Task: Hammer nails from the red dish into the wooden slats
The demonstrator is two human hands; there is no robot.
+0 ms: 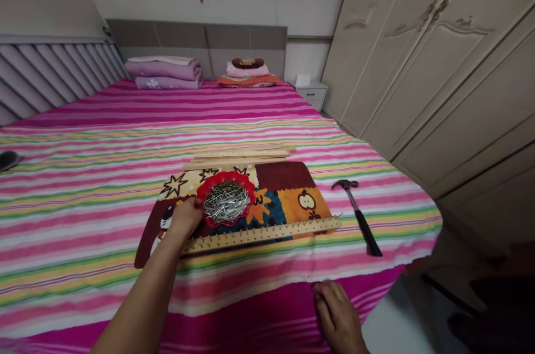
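Note:
My left hand [187, 217] is at the left rim of a red scalloped bowl [202, 191], its fingers closed on the edge. Loose metal nails [227, 201] fill the bowl. Just in front lies a long wooden strip [267, 233] with rows of small holes; several nails stand up along it, and one leans at its right end. Bowl and strip rest on a patterned mat [286, 175]. Near the bed's front edge is my right hand [337, 316], its fingers curled in with nothing visible in them. A claw hammer [363, 223] with a black handle lies right of the strip.
More wooden strips [242, 154] lie behind the mat on the striped bedsheet [83, 198]. Folded bedding [165, 71] is stacked at the headboard [246, 39]. A dark rounded object [8, 160] is at the far left. Wardrobe doors [434, 64] line the right side.

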